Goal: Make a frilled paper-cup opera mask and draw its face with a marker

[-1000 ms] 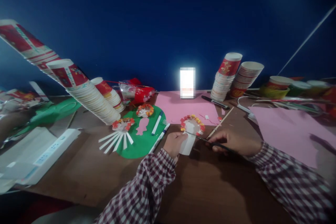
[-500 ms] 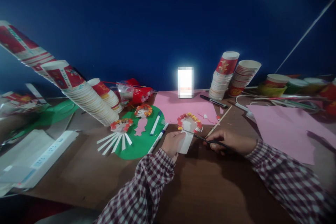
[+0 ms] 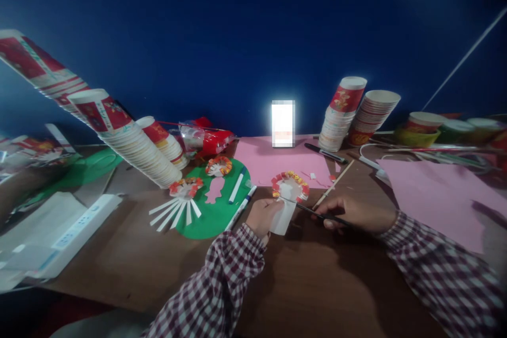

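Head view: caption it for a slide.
Left hand pinches white paper; right hand holds a slim dark tool across it.

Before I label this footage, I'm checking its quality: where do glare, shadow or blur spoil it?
Head view: a glaring, pixelated rectangle hides its detail; head view: shadow darkens the table below the right hand; head view: the right sleeve blurs toward the edge, and cup stacks at left look stretched.

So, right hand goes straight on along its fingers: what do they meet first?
Likely the white paper flap held by the left hand. The wooden stick ends close to the right hand, maybe below it; depth is unclear.
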A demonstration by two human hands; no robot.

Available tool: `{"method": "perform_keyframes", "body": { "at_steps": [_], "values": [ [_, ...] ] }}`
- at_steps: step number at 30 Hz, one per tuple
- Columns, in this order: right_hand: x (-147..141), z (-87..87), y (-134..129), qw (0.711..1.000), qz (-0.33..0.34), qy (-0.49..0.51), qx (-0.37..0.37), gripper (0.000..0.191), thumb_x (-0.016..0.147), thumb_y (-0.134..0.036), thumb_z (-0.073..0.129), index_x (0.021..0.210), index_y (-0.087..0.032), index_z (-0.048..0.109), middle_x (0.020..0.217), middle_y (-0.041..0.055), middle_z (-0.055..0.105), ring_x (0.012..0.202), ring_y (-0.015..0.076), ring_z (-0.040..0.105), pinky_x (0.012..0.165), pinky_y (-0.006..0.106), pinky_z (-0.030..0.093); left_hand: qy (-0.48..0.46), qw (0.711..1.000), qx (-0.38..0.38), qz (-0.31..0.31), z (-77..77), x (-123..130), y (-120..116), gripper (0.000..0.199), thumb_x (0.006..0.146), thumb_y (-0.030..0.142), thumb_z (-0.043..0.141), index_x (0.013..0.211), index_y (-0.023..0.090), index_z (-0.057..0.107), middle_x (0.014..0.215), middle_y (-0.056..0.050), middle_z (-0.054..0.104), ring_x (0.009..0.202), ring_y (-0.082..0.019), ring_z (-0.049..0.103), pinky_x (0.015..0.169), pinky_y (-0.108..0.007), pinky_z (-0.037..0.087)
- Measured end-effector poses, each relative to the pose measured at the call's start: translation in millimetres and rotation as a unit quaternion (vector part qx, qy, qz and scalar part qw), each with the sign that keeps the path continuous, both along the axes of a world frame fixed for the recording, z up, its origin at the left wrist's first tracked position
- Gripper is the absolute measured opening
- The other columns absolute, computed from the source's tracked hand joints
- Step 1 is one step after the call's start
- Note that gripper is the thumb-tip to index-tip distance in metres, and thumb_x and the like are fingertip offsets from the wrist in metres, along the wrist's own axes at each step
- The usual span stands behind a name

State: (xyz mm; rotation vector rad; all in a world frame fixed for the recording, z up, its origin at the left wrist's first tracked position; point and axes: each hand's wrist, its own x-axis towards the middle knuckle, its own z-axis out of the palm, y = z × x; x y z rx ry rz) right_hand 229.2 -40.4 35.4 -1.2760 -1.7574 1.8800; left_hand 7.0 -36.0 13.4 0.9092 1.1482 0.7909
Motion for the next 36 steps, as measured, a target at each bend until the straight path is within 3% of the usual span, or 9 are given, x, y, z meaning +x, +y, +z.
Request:
{"method": "perform_keyframes", "body": {
  "at_steps": [6,18,36],
  "values": [
    [-0.8,1.9,-0.1,1.0,0.002,-0.012,0.011,0.041,0.064,-0.047,0.066,0.089,-0.014,0.066,0.072,0.0013,0.056,0.048,0.0055,0.046,0.044,0.018,0.036,0.014,1.0,-0.003,0.002,2.3,0.1,0.4,0.019,0.07,0.028,0.057,0.061,0.012,0.06,0.048,0.001,0.049,0.042,-0.008,0.039,0.042,-0.021,0.028],
    [-1.0,-10.9,0.4,0.999,-0.008,0.029,0.01,0.042,0.067,-0.046,0.065,0.093,-0.012,0.064,0.061,-0.0019,0.051,0.046,0.0061,0.047,0.043,0.018,0.037,0.001,1.0,-0.01,0.024,-0.6,1.0,0.7,0.019,0.071,0.028,0.056,0.059,0.013,0.056,0.047,0.001,0.048,0.04,-0.007,0.039,0.041,-0.021,0.03],
    [-3.2,-12.0,-0.8,0.999,-0.029,0.042,0.001,0.041,0.066,-0.045,0.066,0.091,-0.013,0.065,0.059,-0.0019,0.053,0.044,0.0054,0.047,0.04,0.016,0.036,0.024,0.999,-0.026,0.041,4.1,2.2,2.2,0.019,0.071,0.027,0.055,0.061,0.012,0.058,0.048,-0.001,0.051,0.042,-0.009,0.044,0.042,-0.022,0.032]
  ]
}}
